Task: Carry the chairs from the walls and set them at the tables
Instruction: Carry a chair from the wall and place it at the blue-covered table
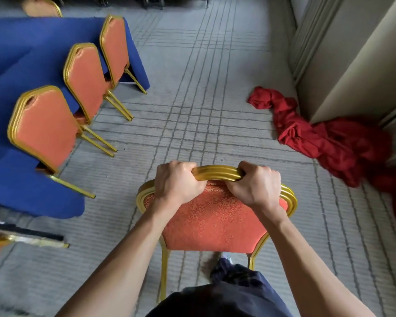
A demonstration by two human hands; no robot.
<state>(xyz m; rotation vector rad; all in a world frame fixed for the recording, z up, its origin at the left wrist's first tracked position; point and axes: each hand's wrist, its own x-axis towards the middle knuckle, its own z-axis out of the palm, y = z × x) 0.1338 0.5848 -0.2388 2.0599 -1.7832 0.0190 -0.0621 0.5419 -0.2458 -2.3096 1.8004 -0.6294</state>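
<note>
Both hands, left hand (177, 181) and right hand (255, 185), clench the banquet chair (215, 223) top rail; the blue-draped bench (21, 53) lies upper left, nearer the left hand.

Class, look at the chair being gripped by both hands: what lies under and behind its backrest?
Below the held chair show grey lined carpet, two gold legs and the person's dark trouser leg. The seat is hidden behind the backrest. Left hand and right hand cover parts of the top rail.

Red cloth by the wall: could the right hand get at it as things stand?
Probably not yet. The right hand and left hand both grip the chair top rail. The carpet toward the red cloth looks bare, so it would need to let go first.
</note>
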